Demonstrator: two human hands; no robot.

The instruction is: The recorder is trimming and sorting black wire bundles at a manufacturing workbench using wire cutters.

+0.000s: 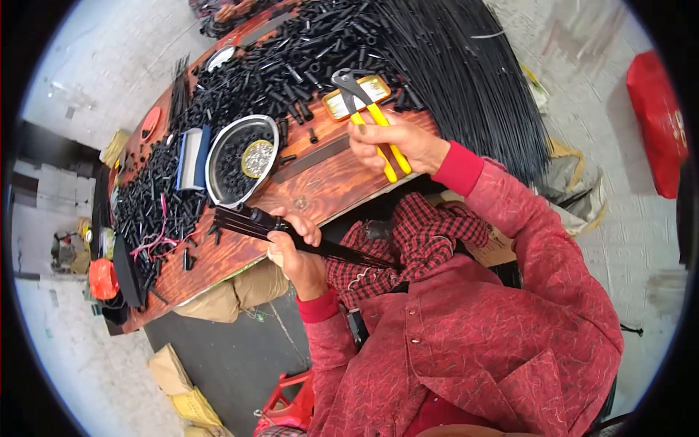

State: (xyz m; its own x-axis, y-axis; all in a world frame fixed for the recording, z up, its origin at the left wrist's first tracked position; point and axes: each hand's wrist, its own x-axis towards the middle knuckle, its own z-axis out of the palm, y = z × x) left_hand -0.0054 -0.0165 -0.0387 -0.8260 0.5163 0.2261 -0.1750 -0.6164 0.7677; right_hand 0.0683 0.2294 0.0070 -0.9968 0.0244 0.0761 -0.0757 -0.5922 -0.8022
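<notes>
R hand [400, 142] is holding a pair of end-cutting nippers w/ dark metal head & yellow handles [376, 114], fingers wrapping round the handles; it's hovering to the right of the oval silver metal dish [211, 164], head pointing up & away. Can't tell if the cutting edges are meeting. L hand [295, 251] is closing narrowly on a bundle of long thin black rods [349, 253], which is slanting on the near side of the dish, far end just below it, other end running right twd the lap.

Dish is sitting on the red-brown wooden table [291, 197], holding small black pcs + a round tin of shiny bits [256, 159]. Just L of dish, a blue-and-white rectangular box [192, 159] is standing. Beyond dish, a big heap of short black tubes [284, 62] is spreading. To dish's upper R, a small orange-rimmed tray w/ pale pcs [330, 108] is lying; farther R, a thick pile of long black rods [466, 80] is draping over the edge. A flat dark metal bar [313, 160] is lying just R of dish.
</notes>
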